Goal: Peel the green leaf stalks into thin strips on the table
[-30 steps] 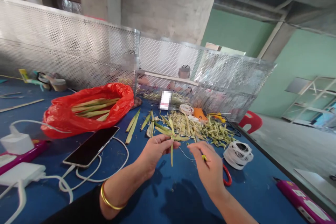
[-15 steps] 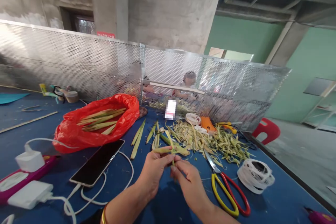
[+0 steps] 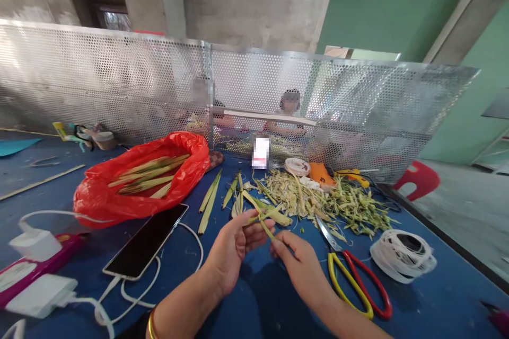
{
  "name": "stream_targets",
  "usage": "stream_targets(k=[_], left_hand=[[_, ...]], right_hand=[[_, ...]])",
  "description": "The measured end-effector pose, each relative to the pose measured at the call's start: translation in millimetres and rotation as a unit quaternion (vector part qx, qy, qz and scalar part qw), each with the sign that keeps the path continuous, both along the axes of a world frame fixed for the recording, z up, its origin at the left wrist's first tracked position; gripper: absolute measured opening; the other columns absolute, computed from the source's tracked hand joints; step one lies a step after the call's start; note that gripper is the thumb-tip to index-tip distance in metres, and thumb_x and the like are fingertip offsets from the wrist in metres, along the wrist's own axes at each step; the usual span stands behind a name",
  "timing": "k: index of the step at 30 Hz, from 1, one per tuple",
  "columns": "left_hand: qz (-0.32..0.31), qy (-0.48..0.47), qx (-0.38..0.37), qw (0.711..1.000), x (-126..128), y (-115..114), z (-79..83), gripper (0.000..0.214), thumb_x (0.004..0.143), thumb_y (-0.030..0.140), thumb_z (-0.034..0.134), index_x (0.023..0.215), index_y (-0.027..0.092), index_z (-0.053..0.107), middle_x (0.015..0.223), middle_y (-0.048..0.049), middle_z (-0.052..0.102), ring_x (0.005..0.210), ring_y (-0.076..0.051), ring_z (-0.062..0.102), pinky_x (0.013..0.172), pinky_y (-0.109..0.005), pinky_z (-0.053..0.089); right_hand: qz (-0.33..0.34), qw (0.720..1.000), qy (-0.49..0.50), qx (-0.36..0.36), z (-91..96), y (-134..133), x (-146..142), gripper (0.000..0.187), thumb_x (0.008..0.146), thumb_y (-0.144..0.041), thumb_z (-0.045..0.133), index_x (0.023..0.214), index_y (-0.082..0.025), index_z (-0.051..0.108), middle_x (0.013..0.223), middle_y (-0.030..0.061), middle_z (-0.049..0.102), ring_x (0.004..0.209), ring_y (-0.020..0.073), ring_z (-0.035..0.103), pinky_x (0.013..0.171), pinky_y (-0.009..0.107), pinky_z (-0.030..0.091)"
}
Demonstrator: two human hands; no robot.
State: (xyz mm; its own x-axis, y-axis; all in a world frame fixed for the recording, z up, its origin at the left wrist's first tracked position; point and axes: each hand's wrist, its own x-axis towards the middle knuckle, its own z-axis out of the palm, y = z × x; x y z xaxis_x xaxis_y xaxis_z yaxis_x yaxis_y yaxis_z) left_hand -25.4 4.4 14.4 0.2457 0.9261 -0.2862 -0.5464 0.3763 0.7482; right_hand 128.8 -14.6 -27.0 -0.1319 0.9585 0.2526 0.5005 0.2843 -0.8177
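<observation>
My left hand [image 3: 234,249], palm partly up, holds crossed pale-green leaf strips [image 3: 266,227] between thumb and curved fingers. With thumb and forefinger pinched, my right hand [image 3: 296,257] grips the lower end of one strip, which slants down from the crossing. Just beyond my hands, loose leaf pieces [image 3: 237,204] lie on the blue table, and two longer leaves [image 3: 209,206] are to their left. Scissors [image 3: 356,283] with one yellow and one red handle rest to the right of my right hand, their blades pointing away.
A red plastic bag [image 3: 95,198] of leaves and a phone [image 3: 145,243] on a white cable are at left. Leaf scraps [image 3: 294,193] are heaped behind my hands; a white tape roll [image 3: 401,257] lies right. A perforated metal screen [image 3: 167,79] stands behind, with people beyond.
My right hand has moved right and slightly down, drawing the strip's end away from the crossing. My left fingers have opened out somewhat under the strips. The view has tilted down.
</observation>
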Motion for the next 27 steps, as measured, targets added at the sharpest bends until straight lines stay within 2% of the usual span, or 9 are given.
stream_targets(k=[4,9,11,13,15,17,20,23,27], left_hand=[[-0.06,-0.05,-0.038,0.996,-10,5,6.5,0.038,0.079,0.045,0.053,0.098,0.012,0.06,0.097,-0.0172,0.071,0.09,-0.027,0.068,0.083,-0.038,0.05],[-0.137,-0.043,-0.02,0.989,-16,8,8.5,0.039,0.079,0.043,0.055,0.104,0.013,0.059,0.098,-0.0161,0.071,0.086,-0.027,0.069,0.074,-0.035,0.051],[-0.122,0.017,-0.008,0.992,-14,7,3.9,0.039,0.076,0.035,0.063,0.109,0.014,0.058,0.097,-0.0139,0.072,0.08,-0.023,0.07,0.069,-0.03,0.052],[-0.08,0.085,-0.005,0.993,-10,6,-2.9,0.039,0.072,0.028,0.07,0.107,0.015,0.06,0.093,-0.0115,0.072,0.072,-0.017,0.069,0.062,-0.023,0.05],[-0.053,0.132,0.0,0.99,-6,5,-9.3,0.038,0.069,0.029,0.072,0.102,0.013,0.062,0.088,-0.01,0.073,0.063,-0.013,0.067,0.055,-0.019,0.047],[-0.045,0.161,0.018,0.986,-1,3,-13.5,0.034,0.069,0.028,0.072,0.098,0.013,0.064,0.086,-0.0088,0.073,0.057,-0.01,0.065,0.051,-0.017,0.044],[-0.082,0.199,0.058,0.975,4,-2,-16.1,0.032,0.07,0.029,0.071,0.096,0.012,0.066,0.083,-0.0083,0.073,0.051,-0.009,0.064,0.048,-0.016,0.042],[-0.13,0.225,0.061,0.964,8,-6,-17.5,0.032,0.07,0.031,0.069,0.096,0.012,0.067,0.079,-0.0089,0.073,0.048,-0.01,0.064,0.046,-0.016,0.04],[-0.131,0.228,0.053,0.963,10,-7,-20.1,0.035,0.068,0.027,0.071,0.1,0.012,0.066,0.078,-0.0086,0.073,0.05,-0.01,0.064,0.047,-0.017,0.04]], right_hand=[[-0.024,0.998,-0.037,0.045,9.1,3,10,0.028,0.09,-0.035,0.043,0.07,-0.02,0.055,0.069,0.0013,0.059,0.07,0.0171,0.054,0.066,0.026,0.039],[-0.074,0.991,-0.059,0.09,17.7,3,18,0.028,0.091,-0.035,0.042,0.07,-0.02,0.053,0.069,0.0023,0.058,0.071,0.0179,0.053,0.062,0.026,0.037],[-0.073,0.99,-0.067,0.096,22.0,3,21,0.028,0.09,-0.034,0.042,0.069,-0.02,0.053,0.069,0.0022,0.058,0.07,0.0175,0.053,0.059,0.026,0.037],[-0.03,0.992,-0.08,0.098,27.0,2,23,0.027,0.09,-0.031,0.043,0.068,-0.02,0.054,0.068,0.0016,0.058,0.069,0.0167,0.053,0.061,0.026,0.038],[0.032,0.992,-0.09,0.084,31.0,2,23,0.027,0.088,-0.03,0.046,0.065,-0.02,0.056,0.067,0.0008,0.058,0.07,0.0162,0.054,0.066,0.026,0.04],[0.055,0.995,-0.07,0.041,31.9,3,22,0.026,0.086,-0.032,0.05,0.066,-0.019,0.059,0.068,0.0006,0.06,0.07,0.0163,0.055,0.068,0.027,0.041],[0.032,0.998,0.042,-0.045,26.2,6,19,0.023,0.081,-0.038,0.055,0.073,-0.018,0.062,0.071,0.0014,0.061,0.068,0.0166,0.056,0.065,0.027,0.044],[-0.006,0.986,0.146,-0.086,17.5,10,16,0.022,0.077,-0.038,0.059,0.074,-0.017,0.06,0.068,0.0002,0.059,0.063,0.0157,0.056,0.063,0.027,0.045],[-0.026,0.984,0.154,-0.081,11.6,10,16,0.02,0.079,-0.036,0.057,0.071,-0.018,0.058,0.058,-0.0021,0.055,0.059,0.0153,0.055,0.062,0.027,0.044]])
